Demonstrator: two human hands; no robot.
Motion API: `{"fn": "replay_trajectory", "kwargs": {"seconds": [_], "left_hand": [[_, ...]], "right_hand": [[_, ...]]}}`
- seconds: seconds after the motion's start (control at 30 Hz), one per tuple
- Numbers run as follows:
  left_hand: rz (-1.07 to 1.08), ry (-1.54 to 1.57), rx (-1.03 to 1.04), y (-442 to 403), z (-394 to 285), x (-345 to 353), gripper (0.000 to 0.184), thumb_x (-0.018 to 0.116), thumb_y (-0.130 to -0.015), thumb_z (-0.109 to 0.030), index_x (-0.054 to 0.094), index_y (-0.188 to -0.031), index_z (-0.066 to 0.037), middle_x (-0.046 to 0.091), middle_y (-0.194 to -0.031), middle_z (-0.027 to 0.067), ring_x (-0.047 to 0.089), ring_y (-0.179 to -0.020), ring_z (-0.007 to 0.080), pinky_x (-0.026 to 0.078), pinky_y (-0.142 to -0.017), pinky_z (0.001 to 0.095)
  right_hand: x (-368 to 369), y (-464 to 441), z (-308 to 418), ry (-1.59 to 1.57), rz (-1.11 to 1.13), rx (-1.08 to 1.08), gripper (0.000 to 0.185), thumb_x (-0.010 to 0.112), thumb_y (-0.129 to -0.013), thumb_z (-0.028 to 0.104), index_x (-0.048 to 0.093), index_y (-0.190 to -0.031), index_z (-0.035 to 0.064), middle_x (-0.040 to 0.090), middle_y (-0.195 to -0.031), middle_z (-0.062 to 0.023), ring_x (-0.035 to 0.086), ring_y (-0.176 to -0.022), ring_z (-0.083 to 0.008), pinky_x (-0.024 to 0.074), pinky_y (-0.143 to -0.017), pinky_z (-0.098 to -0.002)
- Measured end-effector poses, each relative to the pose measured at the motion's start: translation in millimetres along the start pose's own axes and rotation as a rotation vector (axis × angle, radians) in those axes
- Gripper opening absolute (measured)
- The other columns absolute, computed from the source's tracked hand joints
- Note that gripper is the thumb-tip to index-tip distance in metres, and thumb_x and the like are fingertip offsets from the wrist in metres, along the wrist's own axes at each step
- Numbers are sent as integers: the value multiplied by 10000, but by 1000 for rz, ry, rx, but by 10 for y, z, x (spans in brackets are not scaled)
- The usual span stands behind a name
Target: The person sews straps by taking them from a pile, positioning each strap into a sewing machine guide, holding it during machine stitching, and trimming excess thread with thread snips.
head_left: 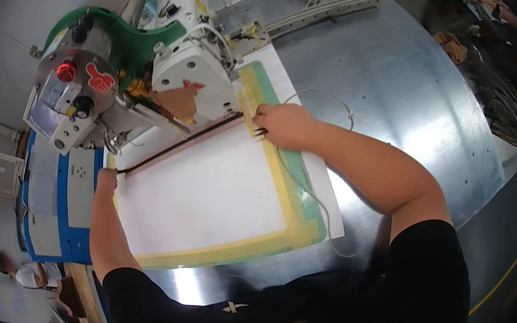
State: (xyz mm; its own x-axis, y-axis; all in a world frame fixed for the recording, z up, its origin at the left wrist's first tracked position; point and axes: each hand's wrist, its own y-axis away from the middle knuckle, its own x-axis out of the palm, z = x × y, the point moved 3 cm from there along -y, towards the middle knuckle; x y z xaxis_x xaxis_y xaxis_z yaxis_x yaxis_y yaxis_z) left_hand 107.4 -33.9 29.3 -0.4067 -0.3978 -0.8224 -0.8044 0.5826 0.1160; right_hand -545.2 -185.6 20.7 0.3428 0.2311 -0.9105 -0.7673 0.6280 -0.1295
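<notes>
A flat template (220, 196) with a white face and a yellow and green taped border lies partly under the machine head. Across it runs a narrow dark strip (192, 137) with a pinkish edge. At the strip's left end, by the template's edge, is my left hand (107, 181); its fingers look curled, and what they grip is hidden. My right hand (286, 126) rests on the taped right border near the strip's other end. Its fingers are bent together, with small dark tips (261, 132) showing beside them. A thin cord (316, 199) trails over the border below this hand.
A white and green sewing machine (194, 76) stands over the template's far side, with a red knob (67, 72) on its end. The metal table (402, 82) extends right, bearing a metal rail (325, 13). Another person (34, 274) is at lower left.
</notes>
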Motion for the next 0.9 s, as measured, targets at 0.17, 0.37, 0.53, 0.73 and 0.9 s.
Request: {"fn": "replay_trajectory", "kwargs": {"seconds": [0.17, 0.37, 0.53, 0.73, 0.9], "left_hand": [[68, 471, 76, 980, -455, -658, 178, 627, -1043, -195, 697, -1047, -32, 484, -647, -19, 463, -554, 101, 372, -541, 289], [133, 598, 36, 2111, 387, -960, 191, 606, -1064, -173, 683, -1111, -5, 477, -637, -39, 472, -568, 85, 398, -572, 270], [171, 738, -58, 3073, 1235, -735, 187, 639, -1040, -141, 690, -1125, 17, 552, -659, -10, 501, -566, 91, 456, -609, 274], [189, 829, -73, 3747, 1652, -595, 195, 654, -1016, -139, 695, -1109, 28, 553, -658, -9, 510, -573, 94, 460, -631, 274], [195, 898, -30, 3848, 1635, -637, 228, 678, -993, -138, 691, -1111, 55, 554, -666, -3, 518, -586, 105, 463, -647, 282]], "right_hand": [[-17, 1, -26, -13, -5, 21, 310, 658, -914, 194, 702, -1205, 96, 631, -1209, -94, 694, -1078, -318, 576, -905, -441], [-120, 34, 1, 10, -57, 102, 400, 699, -892, 232, 670, -1270, 105, 641, -1178, -111, 695, -1035, -322, 574, -874, -447], [-94, 51, 141, -48, -138, 97, 372, 710, -902, 229, 626, -1238, 93, 634, -1138, -106, 688, -1028, -319, 566, -841, -447], [6, -82, 428, 136, -197, -74, 247, 680, -932, 143, 653, -1170, 82, 620, -1093, -98, 679, -993, -306, 569, -822, -433], [193, -273, 482, 305, -240, -156, 195, 630, -945, 105, 679, -1128, 56, 625, -1066, -92, 681, -987, -293, 580, -812, -408]]}}
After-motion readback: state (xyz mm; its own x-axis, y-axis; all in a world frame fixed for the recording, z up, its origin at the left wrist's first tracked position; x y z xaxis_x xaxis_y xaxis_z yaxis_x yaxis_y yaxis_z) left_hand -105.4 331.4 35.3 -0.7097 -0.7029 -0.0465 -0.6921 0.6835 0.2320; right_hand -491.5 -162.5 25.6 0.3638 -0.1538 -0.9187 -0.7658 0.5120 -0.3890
